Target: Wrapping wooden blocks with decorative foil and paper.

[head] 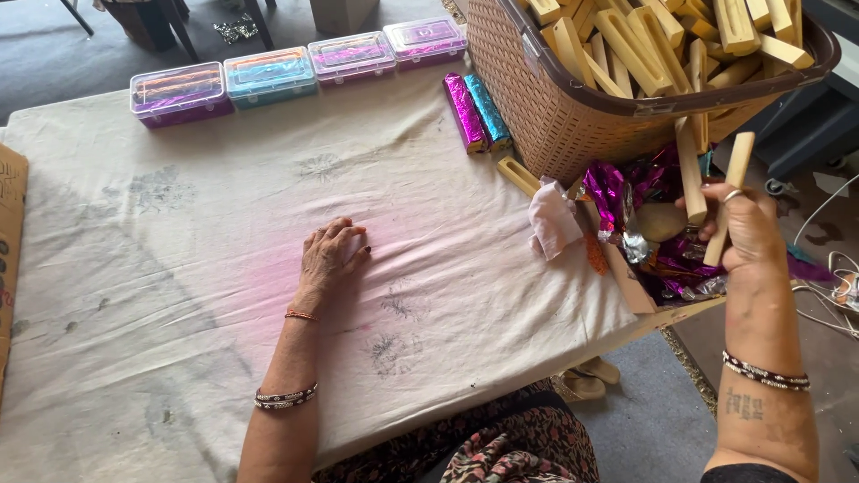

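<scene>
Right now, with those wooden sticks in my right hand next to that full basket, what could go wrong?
The right hand grips two wooden sticks loosely above the crumpled foil wrappers; one might slip and fall off the table edge. The woven basket is heaped above its rim and sits near the table corner, so a bump could spill sticks. The left hand rests flat on the stained cloth.

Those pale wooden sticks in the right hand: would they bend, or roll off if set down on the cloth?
The wooden sticks look stiff: they stand straight out of the right hand without sagging. They seem light, since a loose grip holds several. Their flat, squared sides suggest they would lie still on the white cloth rather than roll.
</scene>
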